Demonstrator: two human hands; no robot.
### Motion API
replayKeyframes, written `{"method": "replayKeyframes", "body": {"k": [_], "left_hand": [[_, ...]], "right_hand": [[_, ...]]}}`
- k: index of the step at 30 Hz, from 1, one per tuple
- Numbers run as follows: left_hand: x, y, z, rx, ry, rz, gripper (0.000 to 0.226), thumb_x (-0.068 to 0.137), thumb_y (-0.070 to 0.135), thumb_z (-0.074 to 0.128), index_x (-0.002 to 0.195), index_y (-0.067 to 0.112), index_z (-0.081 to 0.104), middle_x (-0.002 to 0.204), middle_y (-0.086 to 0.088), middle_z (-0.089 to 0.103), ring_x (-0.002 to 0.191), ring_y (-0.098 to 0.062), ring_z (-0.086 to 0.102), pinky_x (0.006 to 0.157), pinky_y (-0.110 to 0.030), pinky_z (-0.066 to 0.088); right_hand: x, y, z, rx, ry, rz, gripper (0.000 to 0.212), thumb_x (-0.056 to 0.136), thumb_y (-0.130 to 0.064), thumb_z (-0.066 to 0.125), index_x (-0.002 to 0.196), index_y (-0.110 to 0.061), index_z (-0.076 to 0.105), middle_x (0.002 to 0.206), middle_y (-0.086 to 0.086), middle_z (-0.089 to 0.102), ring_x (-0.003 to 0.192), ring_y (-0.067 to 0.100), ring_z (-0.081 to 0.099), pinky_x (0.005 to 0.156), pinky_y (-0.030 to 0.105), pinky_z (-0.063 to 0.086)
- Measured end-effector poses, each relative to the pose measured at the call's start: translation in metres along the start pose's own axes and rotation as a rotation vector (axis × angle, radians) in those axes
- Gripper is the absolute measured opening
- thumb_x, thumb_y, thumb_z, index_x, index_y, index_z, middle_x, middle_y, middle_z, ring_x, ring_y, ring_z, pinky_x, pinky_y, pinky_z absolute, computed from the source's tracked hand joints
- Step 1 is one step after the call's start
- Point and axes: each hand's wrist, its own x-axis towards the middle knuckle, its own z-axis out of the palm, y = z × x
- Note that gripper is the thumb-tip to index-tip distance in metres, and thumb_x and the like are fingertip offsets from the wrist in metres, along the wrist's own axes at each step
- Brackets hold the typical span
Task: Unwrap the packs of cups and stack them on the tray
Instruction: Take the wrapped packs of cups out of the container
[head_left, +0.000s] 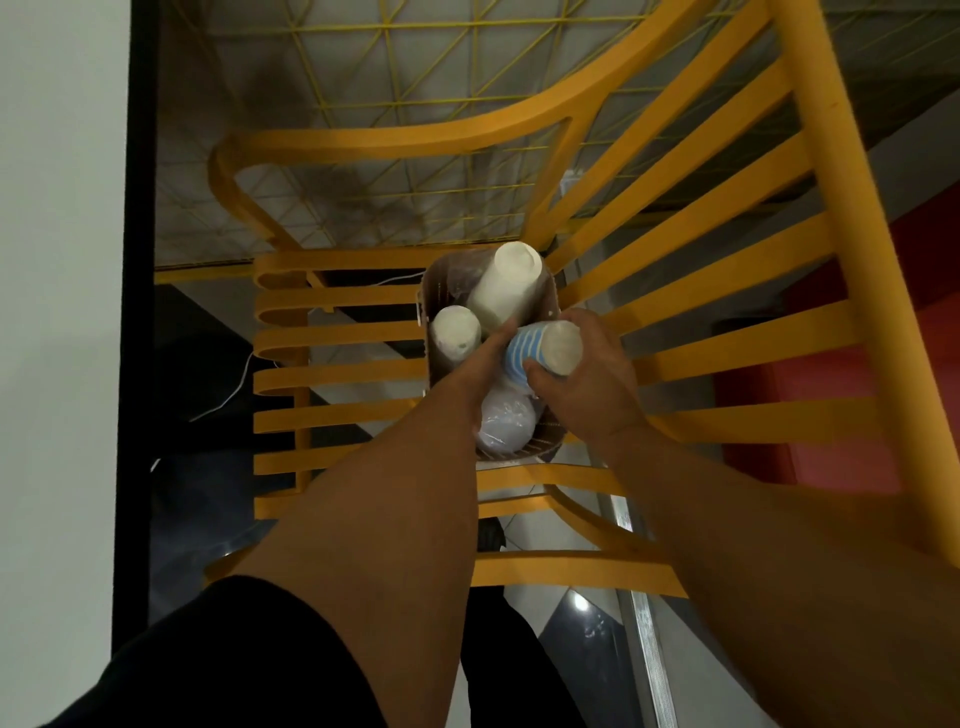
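Your right hand (587, 374) is curled round the blue-striped stack of paper cups (540, 349), held over the brown perforated tray (545, 441) (two white stacks already stand there). Your left hand (485, 353) probably only steadies, fingers extended. Next: seat it upright.

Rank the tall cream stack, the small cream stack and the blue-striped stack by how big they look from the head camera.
1. Tall cream stack.
2. Blue-striped stack, partly hidden by the right hand.
3. Small cream stack, close to the second; unsure.
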Motion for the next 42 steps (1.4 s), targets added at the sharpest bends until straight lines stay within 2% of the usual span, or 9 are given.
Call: {"method": "replayKeyframes", "body": {"k": [7, 9, 15, 23, 27, 33, 37, 40, 42], "left_hand": [[0.0, -0.002, 0.0, -0.037, 0.037, 0.081, 0.053, 0.098, 0.054, 0.042, 0.126, 0.011, 0.058, 0.107, -0.016, 0.068, 0.1, -0.03, 0.065, 0.091, -0.043, 0.052], [0.003, -0.005, -0.002, -0.052, 0.048, 0.085, 0.06, 0.097, 0.059, 0.041, 0.131, 0.011, 0.056, 0.121, -0.019, 0.064, 0.114, -0.034, 0.061, 0.102, -0.048, 0.048], [0.005, 0.003, 0.006, 0.078, 0.115, 0.126, 0.062, 0.1, 0.055, 0.035, 0.143, 0.011, 0.045, 0.138, -0.018, 0.054, 0.127, -0.032, 0.053, 0.109, -0.045, 0.041], [-0.023, 0.021, 0.02, 0.107, 0.154, 0.093, 0.065, 0.097, 0.062, 0.037, 0.139, 0.015, 0.05, 0.134, -0.011, 0.056, 0.124, -0.025, 0.054, 0.107, -0.037, 0.043], [-0.038, 0.029, 0.027, 0.092, 0.184, 0.114, 0.069, 0.097, 0.063, 0.035, 0.14, 0.011, 0.049, 0.137, -0.015, 0.055, 0.125, -0.03, 0.053, 0.11, -0.043, 0.04], [0.013, 0.013, -0.001, 0.114, 0.161, 0.111, 0.11, 0.052, 0.087, 0.06, 0.137, 0.018, 0.055, 0.129, -0.015, 0.063, 0.118, -0.033, 0.06, 0.108, -0.049, 0.042], [-0.021, 0.024, 0.014, 0.159, 0.191, 0.092, 0.082, 0.077, 0.079, 0.049, 0.133, 0.019, 0.057, 0.124, -0.014, 0.065, 0.114, -0.03, 0.062, 0.105, -0.046, 0.046], [-0.031, 0.029, 0.019, 0.14, 0.219, 0.099, 0.088, 0.07, 0.079, 0.052, 0.135, 0.021, 0.057, 0.121, -0.012, 0.067, 0.111, -0.028, 0.064, 0.104, -0.044, 0.047], [-0.056, 0.037, 0.031, 0.144, 0.214, 0.1, 0.078, 0.081, 0.076, 0.048, 0.133, 0.018, 0.057, 0.122, -0.012, 0.067, 0.112, -0.029, 0.063, 0.104, -0.043, 0.047]], "right_hand": [[0.0, -0.003, -0.007, 0.028, 0.009, -0.013, 0.059, 0.075, -0.028, 0.08, 0.124, -0.014, 0.051, 0.121, 0.006, 0.055, 0.106, 0.02, 0.055, 0.082, 0.032, 0.051], [0.001, -0.007, -0.011, 0.04, 0.021, -0.01, 0.057, 0.075, -0.028, 0.08, 0.123, -0.015, 0.052, 0.12, 0.005, 0.054, 0.104, 0.019, 0.055, 0.081, 0.03, 0.05], [0.001, -0.021, -0.023, 0.049, 0.035, -0.025, 0.055, 0.073, -0.026, 0.081, 0.12, -0.015, 0.054, 0.117, 0.003, 0.055, 0.103, 0.018, 0.055, 0.082, 0.031, 0.051], [0.002, -0.045, -0.041, 0.034, 0.11, -0.096, 0.058, 0.071, -0.031, 0.08, 0.122, -0.016, 0.056, 0.117, 0.003, 0.061, 0.105, 0.02, 0.058, 0.085, 0.03, 0.051], [0.003, -0.061, -0.055, 0.044, 0.082, -0.086, 0.06, 0.073, -0.028, 0.081, 0.126, -0.015, 0.055, 0.121, 0.005, 0.059, 0.109, 0.021, 0.056, 0.086, 0.024, 0.041], [-0.001, -0.076, -0.065, 0.025, 0.064, -0.066, 0.059, 0.075, -0.031, 0.079, 0.127, -0.018, 0.054, 0.122, 0.004, 0.058, 0.111, 0.022, 0.055, 0.089, 0.034, 0.048], [-0.003, -0.081, -0.069, 0.02, 0.066, -0.059, 0.056, 0.076, -0.032, 0.078, 0.124, -0.02, 0.053, 0.12, 0.002, 0.058, 0.109, 0.021, 0.055, 0.089, 0.037, 0.05], [-0.005, -0.086, -0.073, 0.039, 0.065, -0.051, 0.06, 0.077, -0.03, 0.078, 0.129, -0.017, 0.052, 0.126, 0.003, 0.057, 0.115, 0.021, 0.053, 0.094, 0.035, 0.047], [-0.005, -0.091, -0.075, 0.044, 0.072, -0.061, 0.062, 0.077, -0.029, 0.078, 0.131, -0.016, 0.052, 0.128, 0.004, 0.056, 0.117, 0.021, 0.052, 0.094, 0.032, 0.045]]}}
